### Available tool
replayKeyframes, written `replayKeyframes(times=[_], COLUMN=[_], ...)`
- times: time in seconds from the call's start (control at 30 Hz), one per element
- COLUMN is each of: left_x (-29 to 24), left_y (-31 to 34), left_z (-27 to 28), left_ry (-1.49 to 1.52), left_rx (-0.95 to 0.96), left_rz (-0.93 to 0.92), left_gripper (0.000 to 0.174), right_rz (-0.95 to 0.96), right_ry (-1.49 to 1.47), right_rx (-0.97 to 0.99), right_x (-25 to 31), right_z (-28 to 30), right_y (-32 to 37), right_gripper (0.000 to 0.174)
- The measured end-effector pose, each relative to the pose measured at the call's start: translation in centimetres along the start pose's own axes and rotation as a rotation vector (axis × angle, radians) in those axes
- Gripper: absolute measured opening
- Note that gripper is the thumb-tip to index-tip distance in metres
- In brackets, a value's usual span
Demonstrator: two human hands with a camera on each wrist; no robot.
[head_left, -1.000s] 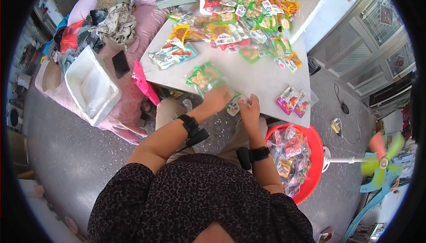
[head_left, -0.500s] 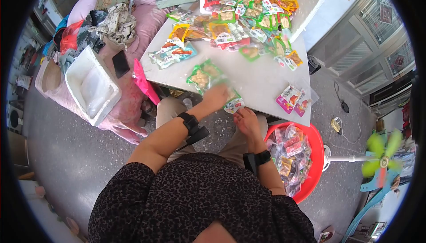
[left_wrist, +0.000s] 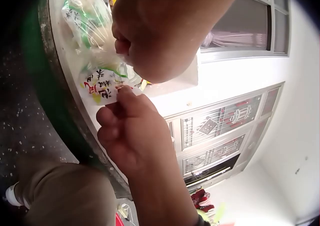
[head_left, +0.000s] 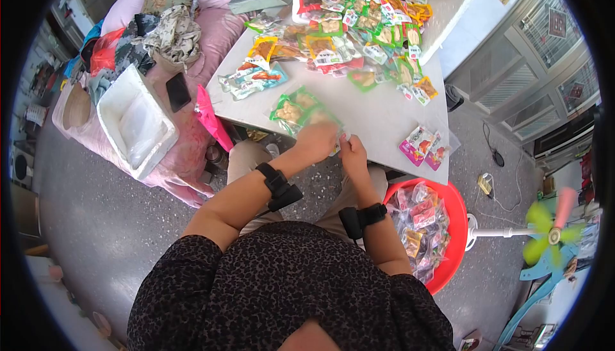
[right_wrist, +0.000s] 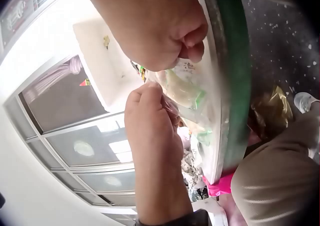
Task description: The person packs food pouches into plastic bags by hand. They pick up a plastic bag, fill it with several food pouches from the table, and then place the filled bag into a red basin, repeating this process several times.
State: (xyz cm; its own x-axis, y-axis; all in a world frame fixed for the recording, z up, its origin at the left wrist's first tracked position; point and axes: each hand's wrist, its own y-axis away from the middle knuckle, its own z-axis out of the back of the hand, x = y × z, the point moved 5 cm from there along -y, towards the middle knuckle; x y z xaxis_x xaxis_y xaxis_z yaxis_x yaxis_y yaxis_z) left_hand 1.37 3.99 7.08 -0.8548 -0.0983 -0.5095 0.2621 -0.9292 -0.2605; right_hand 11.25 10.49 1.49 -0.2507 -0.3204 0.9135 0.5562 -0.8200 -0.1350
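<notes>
At the table's near edge both hands work on one clear, green-edged food packet [left_wrist: 97, 86] with a white printed end. My left hand [head_left: 318, 142], fingers curled, grips its clear part. My right hand [head_left: 354, 156] pinches the printed end between thumb and fingers, close beside the left hand. In the right wrist view pale food shows through the packet's film, and the hands cover part of it. Just beyond the left hand lie more green-edged packets [head_left: 291, 111] with pale pieces inside.
A white foam box [head_left: 442, 5] spills many colourful packets onto the table [head_left: 384, 120]. Two purple-and-white packets [head_left: 423, 146] lie near the right corner. Below stands a red tub [head_left: 456, 223] of clear packs. An empty foam box [head_left: 138, 123] and a phone [head_left: 178, 91] sit on the bed.
Half a second ago my right hand was lower, its fingers loose by the printed end. It has risen and now pinches that end. The left hand stays on the packet.
</notes>
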Motion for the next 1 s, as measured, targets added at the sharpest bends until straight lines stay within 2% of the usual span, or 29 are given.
replayKeyframes(times=[0.03, 0.13, 0.23, 0.33, 0.43, 0.53, 0.63, 0.73, 0.93, 1.0], left_x=[-0.4, -0.8, -0.7, -0.4, -0.2, -0.4, -0.6, -1.2, -1.3, -1.2], left_y=[-0.1, -0.2, -0.2, -0.3, -0.2, 0.0, -0.3, 0.0, -0.2, -0.3], left_z=[0.5, 0.9, 0.7, 0.7, 0.8, 0.6, 0.6, 1.8, 0.7, 0.5], left_ry=[-0.006, 0.005, -0.049, -0.05, -0.039, -0.037, -0.053, -0.041, -0.109, -0.107], left_rx=[-0.009, 0.043, 0.04, 0.05, -0.048, -0.077, -0.034, -0.11, -0.077, -0.041], left_rz=[-0.011, 0.011, -0.031, -0.004, -0.014, -0.067, -0.026, -0.09, -0.116, -0.074], left_gripper=[0.014, 0.014, 0.014, 0.014, 0.014, 0.013, 0.013, 0.013, 0.013, 0.012], right_rz=[-0.11, -0.463, -0.571, -0.439, -0.482, -0.48, -0.565, -0.56, -0.391, -0.467], right_ry=[-0.081, -0.887, -1.032, -0.734, -0.993, -1.371, -1.38, -1.426, -1.406, -1.298], right_rx=[0.051, 0.187, 0.149, 0.151, 0.134, 0.304, 0.393, 0.354, 0.286, 0.239], right_x=[0.4, -1.2, -1.5, -2.1, 0.4, 0.8, -0.6, 0.1, -1.6, -1.6], right_z=[-0.2, -2.4, -3.6, -3.2, -2.8, -4.1, -5.6, -4.7, -6.2, -6.4], right_y=[-0.3, -1.7, -2.8, -3.1, -1.6, -0.9, -1.1, -1.2, -2.6, -2.9], right_gripper=[0.015, 0.01, 0.005, 0.006, 0.015, 0.023, 0.025, 0.026, 0.026, 0.026])
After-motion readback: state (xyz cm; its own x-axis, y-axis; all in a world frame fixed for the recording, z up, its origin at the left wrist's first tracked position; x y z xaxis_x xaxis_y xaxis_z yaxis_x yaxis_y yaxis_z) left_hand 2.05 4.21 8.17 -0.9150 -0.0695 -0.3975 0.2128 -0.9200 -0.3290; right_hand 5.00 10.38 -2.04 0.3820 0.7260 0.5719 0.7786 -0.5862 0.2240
